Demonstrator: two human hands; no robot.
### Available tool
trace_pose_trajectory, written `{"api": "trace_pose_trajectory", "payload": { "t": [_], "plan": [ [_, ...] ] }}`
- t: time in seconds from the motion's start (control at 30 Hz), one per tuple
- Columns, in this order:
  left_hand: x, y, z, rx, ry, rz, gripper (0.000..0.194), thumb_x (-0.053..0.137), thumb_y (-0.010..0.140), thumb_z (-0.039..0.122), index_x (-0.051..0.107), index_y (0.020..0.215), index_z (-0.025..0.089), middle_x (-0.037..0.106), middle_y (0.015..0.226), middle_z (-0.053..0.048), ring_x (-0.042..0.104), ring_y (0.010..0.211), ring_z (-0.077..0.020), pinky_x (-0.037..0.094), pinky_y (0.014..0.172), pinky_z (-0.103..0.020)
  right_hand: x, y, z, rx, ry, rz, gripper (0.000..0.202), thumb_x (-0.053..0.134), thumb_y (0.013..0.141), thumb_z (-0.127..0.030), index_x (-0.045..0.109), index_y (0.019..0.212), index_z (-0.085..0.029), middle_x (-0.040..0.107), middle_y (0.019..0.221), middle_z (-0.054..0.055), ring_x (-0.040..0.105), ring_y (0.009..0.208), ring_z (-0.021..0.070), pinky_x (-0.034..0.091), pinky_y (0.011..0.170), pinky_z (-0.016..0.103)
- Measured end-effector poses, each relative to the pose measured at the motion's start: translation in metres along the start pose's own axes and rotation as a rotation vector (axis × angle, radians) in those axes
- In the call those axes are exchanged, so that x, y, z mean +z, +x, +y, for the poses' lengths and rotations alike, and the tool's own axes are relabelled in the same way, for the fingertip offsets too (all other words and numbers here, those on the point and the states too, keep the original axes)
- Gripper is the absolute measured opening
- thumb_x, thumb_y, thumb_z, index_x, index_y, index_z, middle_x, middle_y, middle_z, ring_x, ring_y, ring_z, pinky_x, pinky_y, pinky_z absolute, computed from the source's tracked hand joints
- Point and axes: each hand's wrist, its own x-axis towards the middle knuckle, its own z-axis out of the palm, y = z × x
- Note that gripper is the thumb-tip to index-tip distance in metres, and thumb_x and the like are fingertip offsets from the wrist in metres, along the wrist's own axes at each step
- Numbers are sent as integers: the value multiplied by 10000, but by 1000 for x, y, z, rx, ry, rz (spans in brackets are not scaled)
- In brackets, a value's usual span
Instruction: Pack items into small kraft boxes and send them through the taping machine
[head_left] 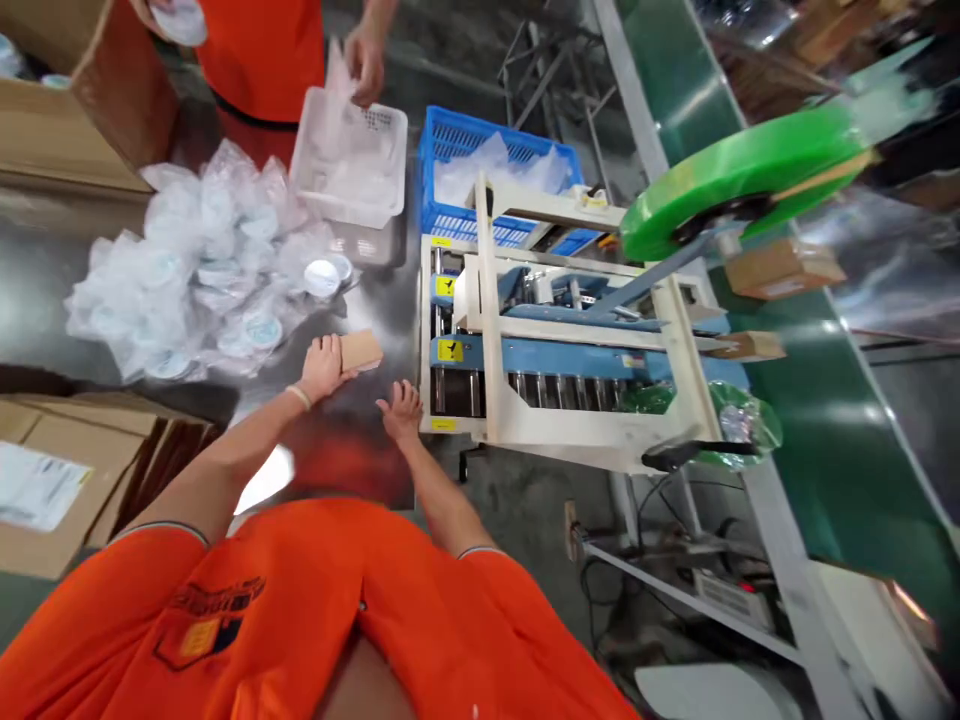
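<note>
A small brown cardboard piece (361, 350), apparently a flat box, is gripped at its left end by my left hand (323, 368) above the metal table (390, 300). To its right, my right hand (403, 408) has its fingers apart and holds nothing; it is beside the near left corner of the taping machine (457, 350). A heap of clear bags with round white items (202, 270) lies on the table beyond my left hand.
Across the table a person in orange has a hand (365, 62) at a white basket (390, 150). A blue crate (450, 140) stands behind the machine. Green tape roll (735, 180) and green conveyor (825, 430) are right; cardboard stacks (82, 450) are left.
</note>
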Motion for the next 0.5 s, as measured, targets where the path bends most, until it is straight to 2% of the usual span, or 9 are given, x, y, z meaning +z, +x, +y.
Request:
{"api": "trace_pose_trajectory", "payload": {
  "t": [0.07,0.17,0.23,0.3,0.4,0.47,0.5],
  "plan": [
    [-1,61,21,83,-3,23,840,742,966,593,552,1494,-33,631,1403,-382,593,1293,-509,480,1080,-565,7,-1,10,1,-9,15,559,692,1062,-422,651,1546,-145,561,1658,298,510,1512,434,463,1213,636],
    [4,143,65,215,-38,-1,787,762,969,543,570,1440,-58,622,1411,-394,585,1308,-496,449,1124,-578,16,-3,17,-23,-52,-18,536,645,1084,-430,647,1563,-190,557,1671,277,513,1516,444,481,1192,669],
    [11,187,100,264,-97,-28,772,755,984,521,560,1447,-67,603,1445,-394,566,1363,-485,422,1172,-574,22,-4,21,-20,-101,-74,555,590,1105,-462,623,1607,-228,526,1709,257,509,1541,455,493,1187,680],
    [20,220,139,296,-198,-38,840,814,936,500,529,1494,-60,571,1495,-403,523,1438,-513,403,1212,-608,27,-6,25,-13,-132,-101,562,550,1116,-499,606,1632,-285,517,1732,220,525,1545,460,503,1180,688],
    [35,244,194,380,-434,-31,1179,970,758,456,376,1649,-37,413,1657,-443,353,1595,-610,315,1289,-739,32,-6,30,-38,-118,-47,545,538,1118,-498,604,1628,-319,556,1706,198,569,1512,454,509,1177,696],
    [43,235,216,438,-573,-22,1337,977,740,426,206,1744,-2,246,1760,-438,202,1681,-617,264,1327,-769,31,-3,31,-71,-83,-2,530,563,1105,-456,628,1600,-279,590,1662,220,593,1480,444,522,1173,674],
    [45,221,218,459,-622,-10,1340,937,786,412,119,1777,33,178,1794,-418,151,1709,-595,263,1337,-764,29,-1,31,-81,-70,9,520,580,1096,-434,645,1579,-256,603,1640,233,599,1469,439,530,1170,659]
  ]
}}
